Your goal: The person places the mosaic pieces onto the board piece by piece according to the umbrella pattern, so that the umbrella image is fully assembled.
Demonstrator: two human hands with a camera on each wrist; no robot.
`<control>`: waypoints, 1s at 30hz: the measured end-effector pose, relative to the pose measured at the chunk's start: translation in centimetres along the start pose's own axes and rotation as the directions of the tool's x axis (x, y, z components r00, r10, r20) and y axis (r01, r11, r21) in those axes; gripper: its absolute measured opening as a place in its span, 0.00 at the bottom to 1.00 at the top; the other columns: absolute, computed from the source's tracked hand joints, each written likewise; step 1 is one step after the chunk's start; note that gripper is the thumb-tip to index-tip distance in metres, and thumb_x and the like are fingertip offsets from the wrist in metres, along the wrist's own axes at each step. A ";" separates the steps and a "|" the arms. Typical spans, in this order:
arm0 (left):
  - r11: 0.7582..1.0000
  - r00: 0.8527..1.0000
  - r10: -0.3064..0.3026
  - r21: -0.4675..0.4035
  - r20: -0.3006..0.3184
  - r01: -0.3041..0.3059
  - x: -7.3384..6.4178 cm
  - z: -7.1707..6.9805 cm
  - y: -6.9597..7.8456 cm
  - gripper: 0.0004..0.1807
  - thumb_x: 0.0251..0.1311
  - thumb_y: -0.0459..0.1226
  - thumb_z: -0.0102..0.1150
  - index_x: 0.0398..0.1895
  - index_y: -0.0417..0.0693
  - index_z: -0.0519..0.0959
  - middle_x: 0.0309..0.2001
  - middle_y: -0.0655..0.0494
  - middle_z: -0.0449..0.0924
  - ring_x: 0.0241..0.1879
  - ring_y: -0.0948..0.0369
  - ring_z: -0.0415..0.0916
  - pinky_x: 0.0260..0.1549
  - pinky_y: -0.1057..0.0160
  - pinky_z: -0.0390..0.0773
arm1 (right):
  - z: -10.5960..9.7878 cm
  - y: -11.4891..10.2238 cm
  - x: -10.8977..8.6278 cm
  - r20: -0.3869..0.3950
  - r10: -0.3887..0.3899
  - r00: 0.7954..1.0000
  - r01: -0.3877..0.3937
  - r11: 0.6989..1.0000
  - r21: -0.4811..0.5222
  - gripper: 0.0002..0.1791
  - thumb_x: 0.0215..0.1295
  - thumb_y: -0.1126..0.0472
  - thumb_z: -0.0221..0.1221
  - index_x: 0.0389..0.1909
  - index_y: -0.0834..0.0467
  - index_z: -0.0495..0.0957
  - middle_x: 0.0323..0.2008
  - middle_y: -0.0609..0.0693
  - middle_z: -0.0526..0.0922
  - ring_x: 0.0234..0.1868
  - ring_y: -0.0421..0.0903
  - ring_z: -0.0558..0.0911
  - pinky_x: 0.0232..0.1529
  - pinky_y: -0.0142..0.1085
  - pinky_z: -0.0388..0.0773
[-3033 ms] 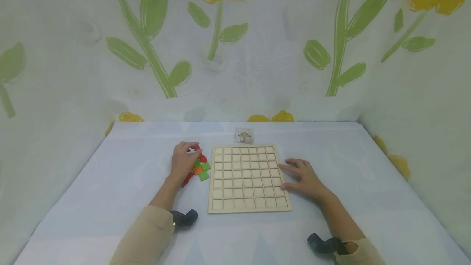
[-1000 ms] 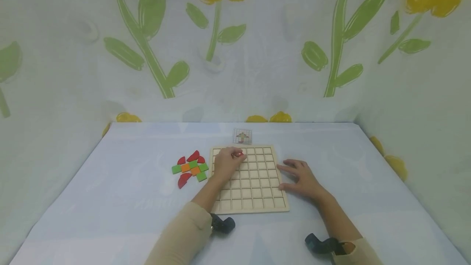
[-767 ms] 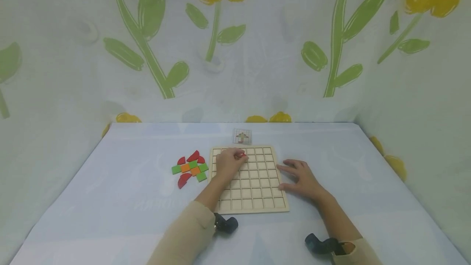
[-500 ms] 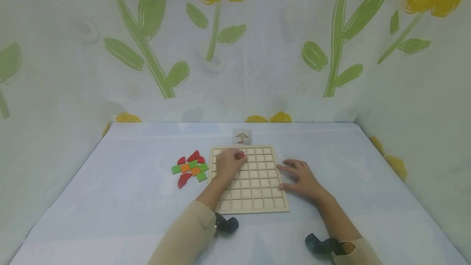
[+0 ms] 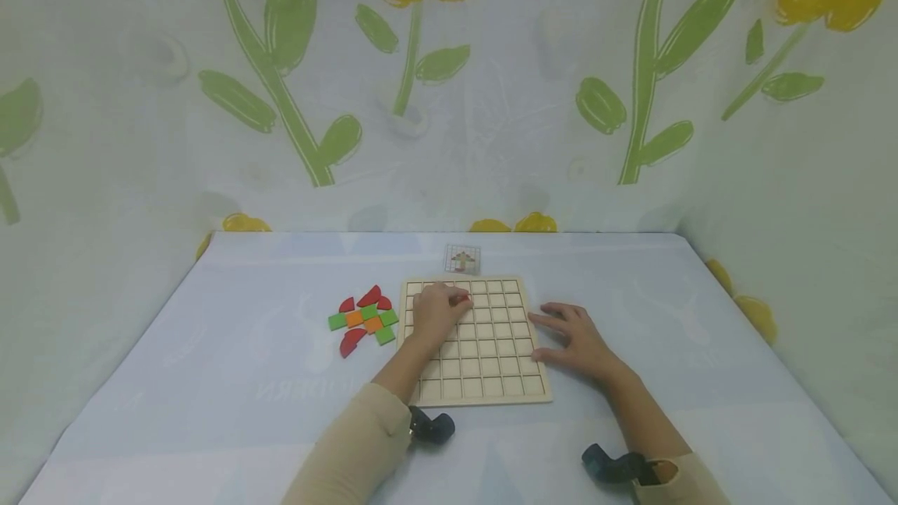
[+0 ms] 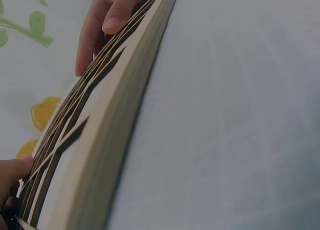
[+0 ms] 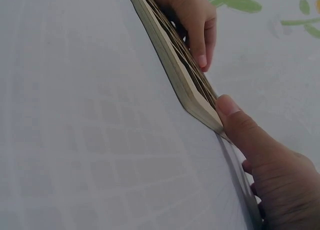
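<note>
A square wooden grid board (image 5: pixel 491 369) lies in the middle of the table. My left hand (image 5: pixel 435 316) reaches over its upper left part and pinches a small red piece (image 5: pixel 464 298) between thumb and fingertips, low over a cell near the top; the hand covers part of that piece. At the right edge of the board rests my right hand (image 5: pixel 577 340), fingers spread and thumb touching the frame. In the right wrist view, the right thumb (image 7: pixel 237 115) lies at the board's corner.
Left of the board lies a loose group of flat pieces: green squares (image 5: pixel 385 335), orange squares (image 5: pixel 354 319) and red curved pieces (image 5: pixel 352 343). Behind the board is a small pattern card (image 5: pixel 462 259) with a grid picture. Flower-printed cloth walls enclose the table.
My left hand has moved right from the loose pieces onto the board, carrying the red piece. Over the last half second it has stayed nearly still. The right hand has kept its place.
</note>
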State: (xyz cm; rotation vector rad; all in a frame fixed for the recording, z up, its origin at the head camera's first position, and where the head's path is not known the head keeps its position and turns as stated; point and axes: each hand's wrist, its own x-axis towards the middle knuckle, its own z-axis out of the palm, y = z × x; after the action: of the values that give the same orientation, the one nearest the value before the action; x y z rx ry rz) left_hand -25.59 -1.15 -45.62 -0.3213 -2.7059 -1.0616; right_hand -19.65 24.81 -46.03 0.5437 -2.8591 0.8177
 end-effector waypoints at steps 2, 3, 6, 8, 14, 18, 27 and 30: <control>1.000 1.000 -0.002 0.004 0.005 0.002 -0.1 0.0 0.0 0.11 0.53 0.46 0.66 0.38 0.54 0.86 0.34 0.58 0.82 0.38 0.57 0.73 0.37 0.57 0.63 | 0.1 0.1 0.0 0.002 0.003 1.000 -0.003 1.000 -0.004 0.35 0.48 0.43 0.68 0.59 0.51 0.75 0.61 0.57 0.69 0.62 0.60 0.62 0.59 0.60 0.60; 1.000 1.000 -0.002 0.005 0.007 0.002 -0.1 -0.1 0.1 0.11 0.53 0.46 0.66 0.38 0.54 0.86 0.33 0.59 0.81 0.38 0.58 0.73 0.37 0.57 0.63 | 0.1 0.1 0.0 0.001 0.002 1.000 -0.002 1.000 -0.008 0.35 0.48 0.43 0.68 0.59 0.51 0.75 0.61 0.57 0.69 0.62 0.60 0.62 0.59 0.60 0.60; 1.000 1.000 -0.005 0.004 0.013 0.005 -0.2 -0.1 0.0 0.11 0.53 0.46 0.67 0.38 0.53 0.86 0.32 0.59 0.79 0.36 0.59 0.71 0.38 0.58 0.63 | 0.2 0.2 0.0 -0.005 -0.005 1.000 0.005 1.000 -0.013 0.35 0.48 0.43 0.68 0.59 0.51 0.76 0.61 0.57 0.69 0.62 0.60 0.63 0.59 0.60 0.61; 1.000 1.000 -0.004 0.002 0.015 0.004 -0.3 -0.1 0.0 0.12 0.53 0.46 0.67 0.38 0.53 0.86 0.31 0.59 0.78 0.35 0.59 0.70 0.37 0.58 0.63 | 0.2 0.3 -0.1 -0.008 -0.011 1.000 0.011 1.000 -0.017 0.35 0.48 0.43 0.68 0.59 0.51 0.76 0.60 0.57 0.69 0.61 0.60 0.63 0.58 0.59 0.61; 1.000 1.000 0.005 -0.024 0.012 -0.005 -0.4 -0.3 0.1 0.12 0.53 0.45 0.67 0.39 0.52 0.85 0.29 0.60 0.77 0.34 0.60 0.70 0.37 0.58 0.63 | 0.1 0.4 -0.1 -0.006 -0.015 1.000 0.014 1.000 -0.011 0.35 0.48 0.43 0.68 0.59 0.51 0.76 0.61 0.56 0.69 0.61 0.60 0.62 0.58 0.60 0.61; 0.999 1.000 0.003 -0.054 0.010 -0.003 -0.5 -0.4 0.1 0.13 0.52 0.44 0.67 0.41 0.52 0.85 0.30 0.59 0.78 0.35 0.59 0.71 0.39 0.56 0.64 | 0.0 0.2 0.0 -0.009 -0.021 1.000 0.021 1.000 -0.003 0.35 0.48 0.44 0.69 0.58 0.51 0.76 0.61 0.56 0.69 0.61 0.60 0.62 0.58 0.60 0.61; 0.999 1.000 -0.006 -0.052 0.016 0.007 -0.4 -0.3 -0.2 0.13 0.52 0.44 0.67 0.41 0.52 0.85 0.31 0.58 0.80 0.38 0.58 0.73 0.40 0.56 0.65 | -0.1 0.0 0.0 -0.004 -0.016 1.000 0.016 1.000 -0.010 0.35 0.48 0.44 0.69 0.58 0.52 0.76 0.61 0.57 0.69 0.62 0.60 0.62 0.58 0.60 0.61; 0.998 1.000 -0.014 -0.057 0.028 0.015 -0.3 -0.3 -0.3 0.13 0.53 0.44 0.67 0.42 0.52 0.84 0.32 0.58 0.80 0.38 0.58 0.73 0.41 0.55 0.65 | -0.1 0.0 0.0 -0.001 -0.005 1.000 0.005 1.000 -0.008 0.35 0.48 0.43 0.68 0.59 0.52 0.75 0.61 0.57 0.68 0.62 0.60 0.62 0.59 0.60 0.60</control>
State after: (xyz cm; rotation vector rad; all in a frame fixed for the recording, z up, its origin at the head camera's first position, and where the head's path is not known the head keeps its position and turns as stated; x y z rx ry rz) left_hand -25.35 -1.57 -45.70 -0.3288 -2.7099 -1.1479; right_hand -19.70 24.84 -45.97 0.5492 -2.8575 0.8059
